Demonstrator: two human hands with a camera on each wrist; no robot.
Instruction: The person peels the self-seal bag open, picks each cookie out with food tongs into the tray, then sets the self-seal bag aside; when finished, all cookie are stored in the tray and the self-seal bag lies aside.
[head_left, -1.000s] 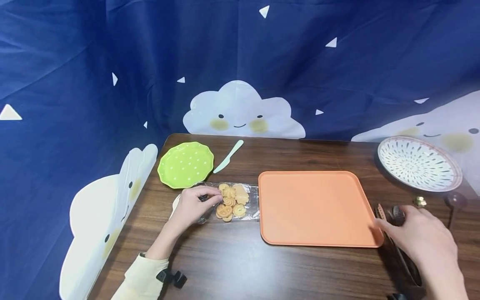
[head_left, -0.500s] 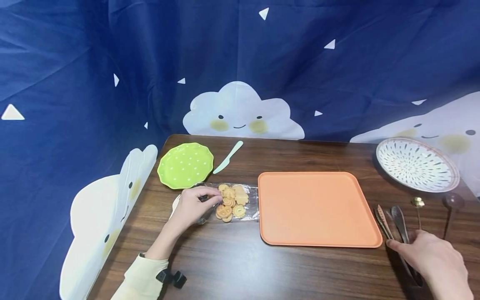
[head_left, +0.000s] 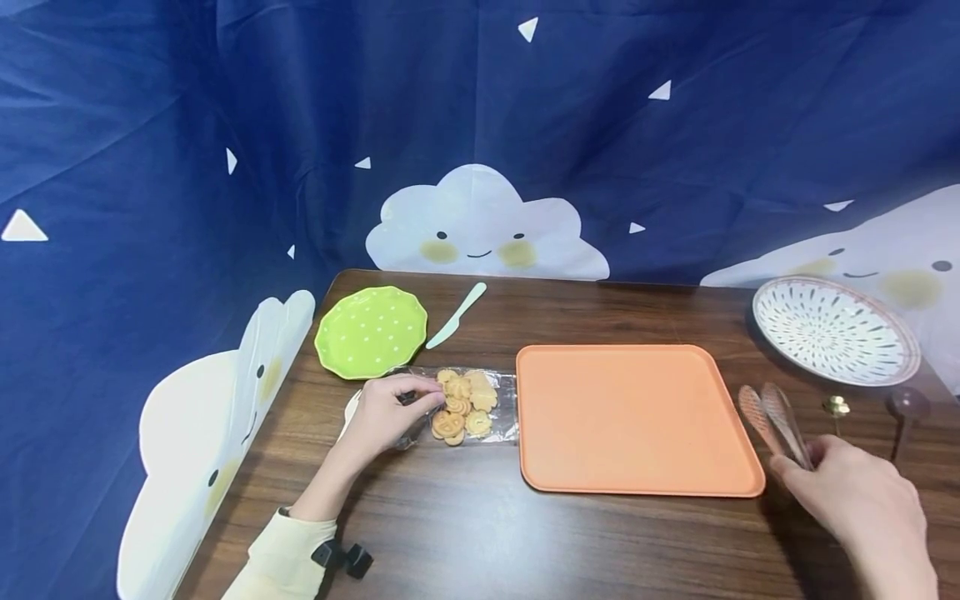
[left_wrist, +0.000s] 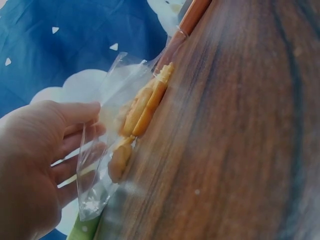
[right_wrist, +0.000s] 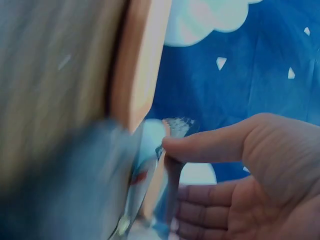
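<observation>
My left hand [head_left: 390,412] pinches the edge of a clear plastic bag [left_wrist: 95,170], thumb and fingers on either side of the film. Several cookies [head_left: 459,404] of different shapes lie on the bag in the head view. On the far right, my right hand [head_left: 855,492] grips a pair of brown tongs [head_left: 780,417]. Their two broad ends point away from me and stand slightly apart beside the orange tray [head_left: 637,417]. The right wrist view shows the thumb on the tongs [right_wrist: 172,175], blurred, and their rear part is hidden under the palm in the head view.
A green dotted plate [head_left: 371,332] and a pale green knife [head_left: 457,315] lie at the back left. A patterned plate [head_left: 836,329] stands at the back right. Near my right hand are a gold-ended utensil [head_left: 836,406] and a dark round spoon [head_left: 909,403].
My right hand has drawn back toward me along the tongs and taken hold of them; their ends have since shifted up and left. The left hand and bag have stayed put.
</observation>
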